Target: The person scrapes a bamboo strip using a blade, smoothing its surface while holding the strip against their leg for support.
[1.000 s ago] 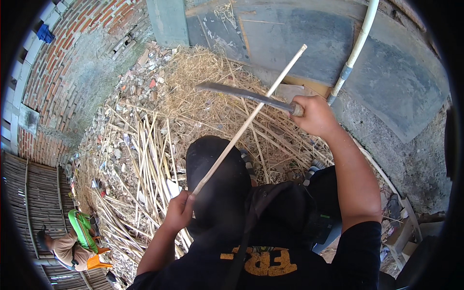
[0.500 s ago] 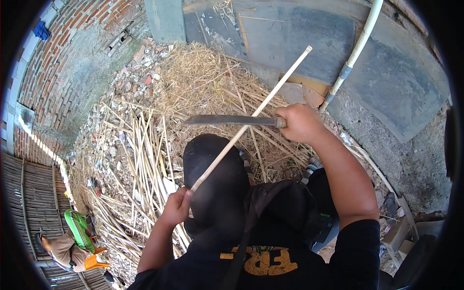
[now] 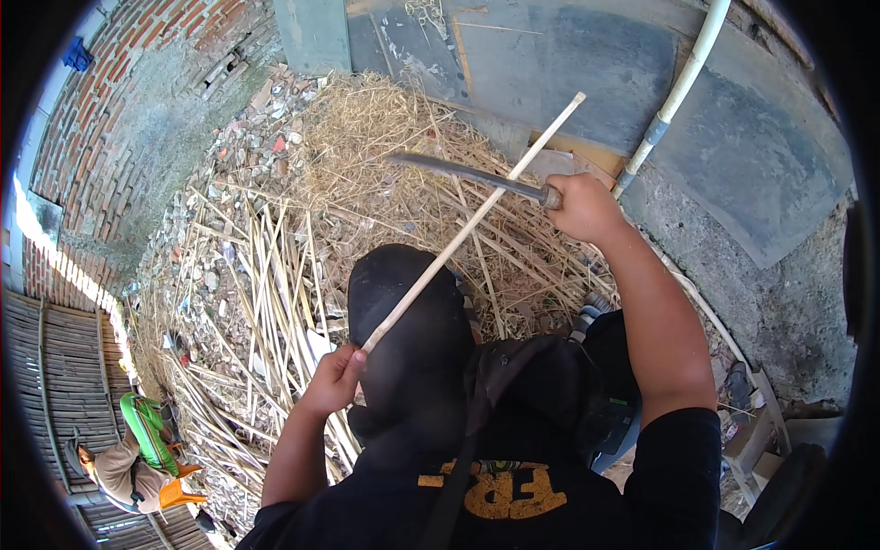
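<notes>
Rough brickwork (image 3: 103, 163); slim pale stick (image 3: 471, 225)

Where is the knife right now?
In the head view, the knife is at upper middle, gripped in the right hand and pointing left, crossing the pale stick held in the left hand.

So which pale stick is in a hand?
The stick slanting up from the left hand, crossing the knife in view; other sticks lie on the ground.
</notes>
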### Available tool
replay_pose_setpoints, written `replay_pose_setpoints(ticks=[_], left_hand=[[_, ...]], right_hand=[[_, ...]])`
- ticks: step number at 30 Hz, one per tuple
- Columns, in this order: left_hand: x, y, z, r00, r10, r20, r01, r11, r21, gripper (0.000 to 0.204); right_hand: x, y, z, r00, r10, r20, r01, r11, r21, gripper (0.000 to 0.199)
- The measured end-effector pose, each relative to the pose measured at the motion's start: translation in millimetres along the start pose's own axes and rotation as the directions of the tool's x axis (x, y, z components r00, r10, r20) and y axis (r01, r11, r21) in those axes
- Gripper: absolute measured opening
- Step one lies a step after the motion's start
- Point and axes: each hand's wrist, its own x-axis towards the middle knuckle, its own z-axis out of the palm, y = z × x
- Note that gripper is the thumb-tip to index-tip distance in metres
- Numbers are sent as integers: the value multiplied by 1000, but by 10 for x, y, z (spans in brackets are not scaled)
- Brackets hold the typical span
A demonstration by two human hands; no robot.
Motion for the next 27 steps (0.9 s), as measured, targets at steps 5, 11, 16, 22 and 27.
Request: replay_pose_setpoints(ticks=[5, 11, 16, 22, 27], left_hand=[[15, 67, -29, 1000, -7, 3, 7, 1000, 18, 40], [-16, -49, 20, 999, 41, -27, -41, 999, -1, 39], [20, 24, 6, 1000, 26, -17, -26, 1000, -14, 38], [-18, -10, 57, 996, 53, -74, -51, 998, 34, 38], [35, -28, 59, 989, 122, -82, -114, 989, 93, 38]], right_hand=[[18, 106, 51, 985, -17, -173, 36, 994, 104, 21], [75, -114, -67, 997, 53, 59, -55, 998, 34, 27], [36, 175, 31, 983, 58, -173, -45, 996, 82, 21], [-9, -107, -212, 1000, 0, -30, 1, 1000, 15, 25], [84, 426, 38, 959, 175, -221, -145, 979, 144, 30]])
